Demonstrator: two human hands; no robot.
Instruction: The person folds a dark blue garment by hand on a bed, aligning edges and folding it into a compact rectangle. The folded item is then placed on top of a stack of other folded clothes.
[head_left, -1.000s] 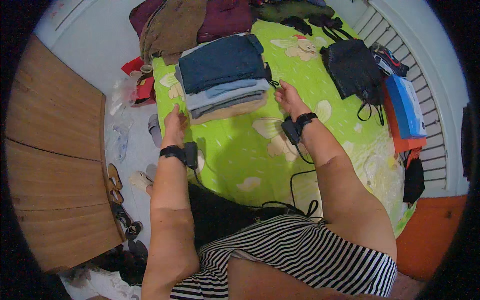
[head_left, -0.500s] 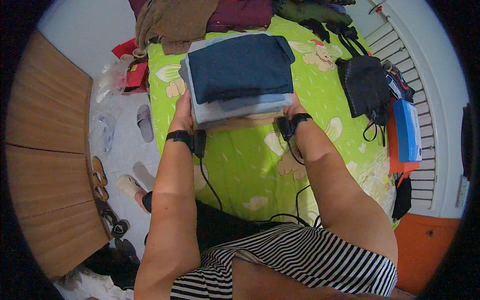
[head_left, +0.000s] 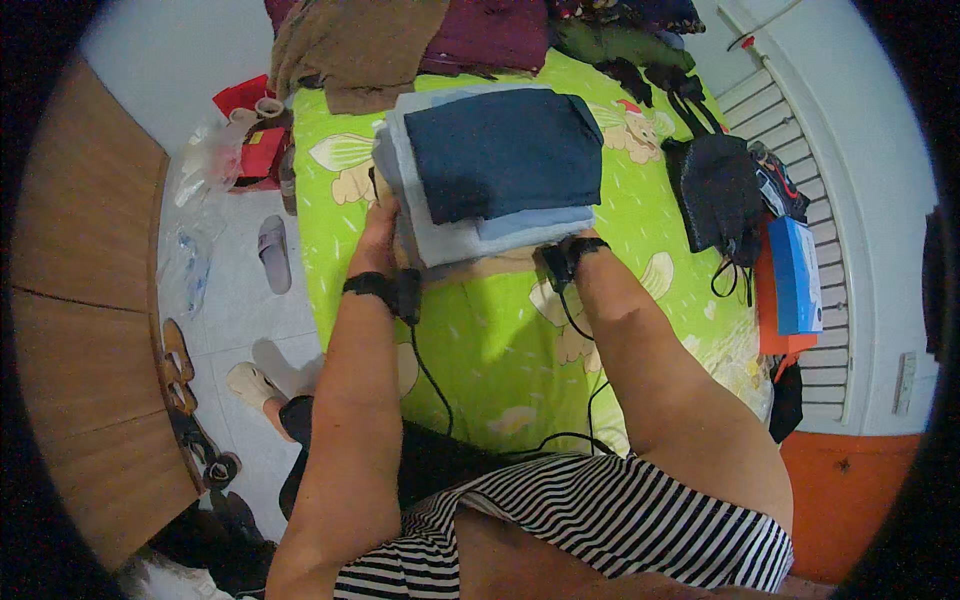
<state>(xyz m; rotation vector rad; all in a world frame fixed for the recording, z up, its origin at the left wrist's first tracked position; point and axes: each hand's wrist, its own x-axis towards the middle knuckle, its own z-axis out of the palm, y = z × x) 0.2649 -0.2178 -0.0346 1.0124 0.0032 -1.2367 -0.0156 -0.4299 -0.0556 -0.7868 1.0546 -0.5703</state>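
A stack of folded clothes [head_left: 455,240] is on the green patterned bedsheet [head_left: 480,350], with light grey and pale blue layers below and a tan one at the bottom. On its top lies a folded dark navy garment [head_left: 505,155]. My left hand [head_left: 377,228] presses the stack's left side, its fingers mostly out of sight along the edge. At the near right corner, my right hand [head_left: 580,238] holds the other side, largely hidden by the cloth. Both wrists wear black straps with small cabled boxes.
Brown [head_left: 370,50] and maroon clothes [head_left: 485,35] pile along the bed's far end. At right lie a black bag [head_left: 712,190] and a blue box [head_left: 795,275] beside the white rails. Slippers [head_left: 273,255] and plastic bags stand on the floor left, by wooden cabinets [head_left: 95,300].
The stack has shifted slightly to the right and nearer to me, turning a little, with both hands staying at its sides. The view has swung slightly.
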